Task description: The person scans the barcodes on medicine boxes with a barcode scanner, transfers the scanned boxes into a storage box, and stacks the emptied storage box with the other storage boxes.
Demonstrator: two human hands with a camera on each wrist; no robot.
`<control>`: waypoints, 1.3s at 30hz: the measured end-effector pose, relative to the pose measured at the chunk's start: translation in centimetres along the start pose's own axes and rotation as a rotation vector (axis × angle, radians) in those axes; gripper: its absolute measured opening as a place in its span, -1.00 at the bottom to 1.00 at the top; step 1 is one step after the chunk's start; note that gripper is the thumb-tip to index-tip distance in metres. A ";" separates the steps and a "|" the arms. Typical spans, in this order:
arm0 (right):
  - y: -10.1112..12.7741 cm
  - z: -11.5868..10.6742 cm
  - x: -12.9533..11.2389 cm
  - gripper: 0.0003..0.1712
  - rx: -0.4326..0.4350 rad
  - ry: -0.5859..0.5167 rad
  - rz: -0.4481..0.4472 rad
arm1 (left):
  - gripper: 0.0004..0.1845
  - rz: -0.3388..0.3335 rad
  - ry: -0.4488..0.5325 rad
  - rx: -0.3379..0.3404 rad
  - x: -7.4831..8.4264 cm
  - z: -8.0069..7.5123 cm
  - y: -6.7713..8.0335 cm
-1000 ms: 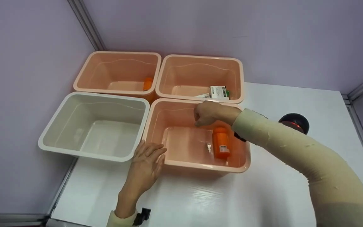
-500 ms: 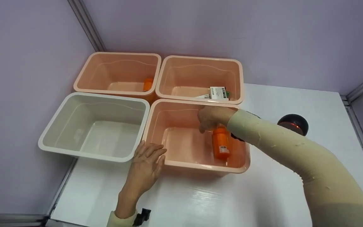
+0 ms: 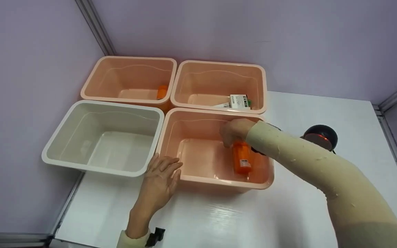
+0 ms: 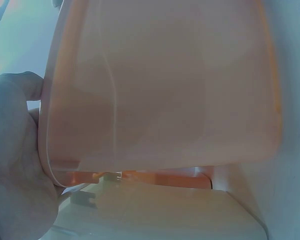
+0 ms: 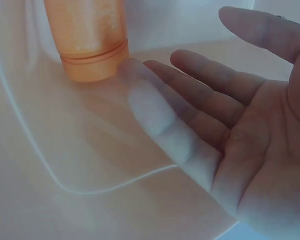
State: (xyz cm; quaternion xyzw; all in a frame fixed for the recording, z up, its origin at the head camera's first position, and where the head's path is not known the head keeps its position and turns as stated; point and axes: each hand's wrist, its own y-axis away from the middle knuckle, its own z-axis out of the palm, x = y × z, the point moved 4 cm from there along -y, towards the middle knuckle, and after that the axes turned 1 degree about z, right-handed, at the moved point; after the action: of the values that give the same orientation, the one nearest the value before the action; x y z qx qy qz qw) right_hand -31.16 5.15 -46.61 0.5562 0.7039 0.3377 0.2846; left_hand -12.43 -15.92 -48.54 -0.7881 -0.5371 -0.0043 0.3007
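An orange bottle (image 3: 242, 160) with a small white label lies in the front right pink bin (image 3: 215, 181), its cap end toward the back. My right hand (image 3: 234, 131) reaches down into this bin, over the cap end. In the right wrist view that hand (image 5: 240, 120) has its fingers spread and palm bare, the fingertips close to the cap of the orange bottle (image 5: 87, 35). My left hand (image 3: 159, 181) rests with extended fingers at the bin's front left corner. In the left wrist view, the left hand (image 4: 20, 155) lies against the rim of the pink bin (image 4: 165, 90).
A white bin (image 3: 98, 169) stands left of the front pink bin. Behind are two more pink bins, one with an orange bottle (image 3: 162, 92), the other with small white boxes (image 3: 238, 101). A round black object (image 3: 321, 134) glowing red sits right, beyond my right forearm.
My right hand has gone lower into the front pink bin, drawing slightly right and nearer the bottle's cap end. My left hand and the bins stay put.
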 end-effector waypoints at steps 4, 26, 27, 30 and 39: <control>0.7 -0.3 0.7 -0.18 0.015 -0.246 0.151 | -0.72 -0.003 -0.005 0.012 0.0 0.0 0.0; -1.4 1.7 0.2 -0.65 -0.168 -0.047 0.087 | -0.75 -0.022 -0.010 -0.012 0.0 0.1 0.0; -1.4 1.8 0.1 -0.64 -0.184 -0.027 0.078 | -0.75 -0.020 -0.009 -0.010 0.0 0.1 0.0; -1.6 2.4 -0.4 -0.66 -0.253 0.114 -0.015 | -0.72 -0.021 -0.003 -0.012 0.0 0.1 0.0; -1.8 3.3 -1.4 -0.70 -0.281 0.318 -0.149 | -0.72 -0.026 0.008 -0.026 -0.1 -0.1 0.0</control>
State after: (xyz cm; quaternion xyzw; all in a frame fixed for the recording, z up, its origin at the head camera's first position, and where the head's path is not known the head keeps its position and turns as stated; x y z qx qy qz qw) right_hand -29.38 4.07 -50.04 0.3975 0.7250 0.4940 0.2688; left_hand -12.47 -16.00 -48.47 -0.7850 -0.5459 -0.0182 0.2924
